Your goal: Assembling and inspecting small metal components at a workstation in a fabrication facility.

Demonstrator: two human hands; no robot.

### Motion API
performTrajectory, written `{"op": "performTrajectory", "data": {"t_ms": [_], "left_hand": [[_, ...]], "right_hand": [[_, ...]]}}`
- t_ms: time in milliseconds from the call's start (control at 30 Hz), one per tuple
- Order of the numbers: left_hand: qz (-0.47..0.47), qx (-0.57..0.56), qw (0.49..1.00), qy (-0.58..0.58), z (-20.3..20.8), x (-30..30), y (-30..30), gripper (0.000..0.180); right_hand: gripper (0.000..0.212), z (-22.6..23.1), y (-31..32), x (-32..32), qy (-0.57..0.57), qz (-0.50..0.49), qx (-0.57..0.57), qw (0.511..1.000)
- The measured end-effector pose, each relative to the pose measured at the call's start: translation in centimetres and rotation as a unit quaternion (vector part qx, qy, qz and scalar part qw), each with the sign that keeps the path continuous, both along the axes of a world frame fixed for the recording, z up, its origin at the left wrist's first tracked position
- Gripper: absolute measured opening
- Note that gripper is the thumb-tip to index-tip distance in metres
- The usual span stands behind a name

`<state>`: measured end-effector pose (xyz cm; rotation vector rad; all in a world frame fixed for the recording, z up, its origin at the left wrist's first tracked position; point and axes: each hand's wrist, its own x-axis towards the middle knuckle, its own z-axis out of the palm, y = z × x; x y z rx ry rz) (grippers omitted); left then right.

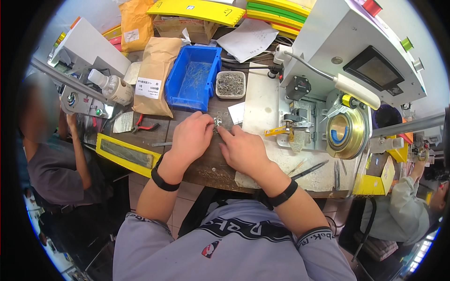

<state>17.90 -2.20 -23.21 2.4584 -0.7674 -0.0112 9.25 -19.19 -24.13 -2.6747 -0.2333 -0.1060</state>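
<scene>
A small cluster of shiny metal pieces (218,120) lies on the brown worktable (206,169), between the fingertips of both hands. My left hand (192,136) is closed, its fingers bunched together at the left edge of the cluster; what they hold is too small to make out. From the right, my right hand (246,152) reaches in with its index finger stretched to the pieces and its thumb held apart. A white square tub (230,95) full of small metal parts stands just beyond the hands. Beside it is a blue bin (174,102) with thin wire-like strands in its bottom.
At right stands a machine (323,51) with a screen, a lamp (358,91) and a round brass-coloured part (346,133). Red-handled pliers (145,126), a yellow-framed tray (125,151) and a paper bag (154,77) lie left. Tweezers (309,169) lie near the front edge. Co-workers sit on both sides.
</scene>
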Motion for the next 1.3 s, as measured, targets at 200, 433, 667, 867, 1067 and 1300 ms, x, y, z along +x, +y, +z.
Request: {"op": "performTrajectory", "data": {"t_ms": [200, 433, 667, 867, 1067, 1300], "left_hand": [[-0.009, 0.009, 1.0, 0.015, 0.3, -0.2, -0.1, 0.005], [0.004, 0.043, 0.99, -0.136, 3.5, -1.4, 0.2, 0.004], [-0.057, -0.187, 0.943, 0.269, 9.0, -5.2, -2.8, 0.005], [-0.14, -0.216, 0.938, 0.234, 8.3, -7.3, -7.0, 0.006], [-0.193, -0.215, 0.939, 0.189, 7.9, -7.9, -10.3, 0.008], [-0.148, -0.199, 0.961, -0.121, 7.3, -6.1, -11.9, 0.025]], "right_hand": [[0.042, 0.1, -0.1, -0.1, -0.004, 0.0, 0.015, 1.0], [0.027, 2.7, -0.8, -1.9, -0.073, -0.037, 0.139, 0.987], [0.013, 5.2, -3.4, -5.5, -0.055, -0.123, 0.391, 0.911], [0.008, 4.9, -5.7, -9.1, -0.054, -0.177, 0.545, 0.818], [0.01, 4.1, -7.0, -10.2, -0.082, -0.211, 0.602, 0.765], [0.005, 2.4, -6.6, -9.6, -0.205, -0.203, 0.655, 0.699]]}}
